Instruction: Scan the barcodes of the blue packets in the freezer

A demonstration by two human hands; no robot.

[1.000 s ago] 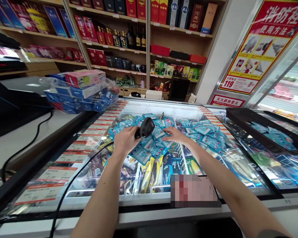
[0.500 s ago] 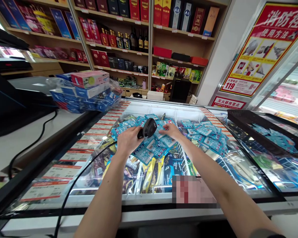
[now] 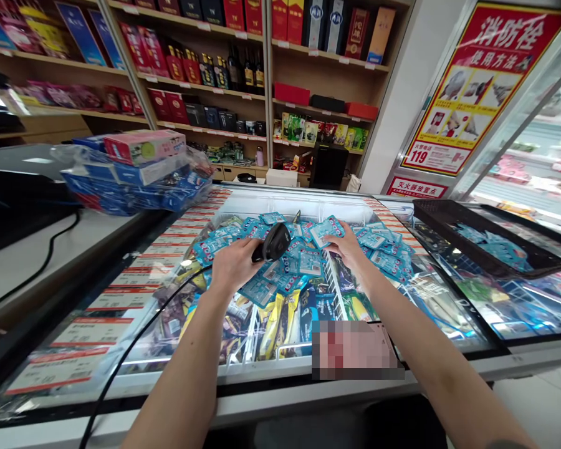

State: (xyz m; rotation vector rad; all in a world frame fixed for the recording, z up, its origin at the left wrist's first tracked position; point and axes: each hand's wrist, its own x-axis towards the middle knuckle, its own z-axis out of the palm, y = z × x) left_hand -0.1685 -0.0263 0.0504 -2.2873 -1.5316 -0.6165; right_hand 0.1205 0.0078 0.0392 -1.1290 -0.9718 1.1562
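Observation:
My left hand (image 3: pixel 234 265) is closed round a black barcode scanner (image 3: pixel 273 242), whose head points to the right over an open chest freezer (image 3: pixel 280 202). Its black cable (image 3: pixel 135 349) trails down past my left arm. My right hand (image 3: pixel 350 249) pinches a light-blue packet (image 3: pixel 326 229) and holds it tilted up just right of the scanner head. Below both hands lies a heap of several similar blue packets (image 3: pixel 290 265). Yellow and dark wrapped ice creams (image 3: pixel 280 321) fill the wire baskets nearer to me.
A clear bag of blue boxes with a pink box on top (image 3: pixel 138 168) sits on the counter at left. The freezer's slid-back glass lid with a black frame (image 3: pixel 486 240) covers its right half. Shelves of boxed goods and bottles (image 3: pixel 243 68) line the back wall.
My right hand went from lying on the packet heap to lifting one blue packet up and to the right of the scanner. The left hand kept the scanner nearly still.

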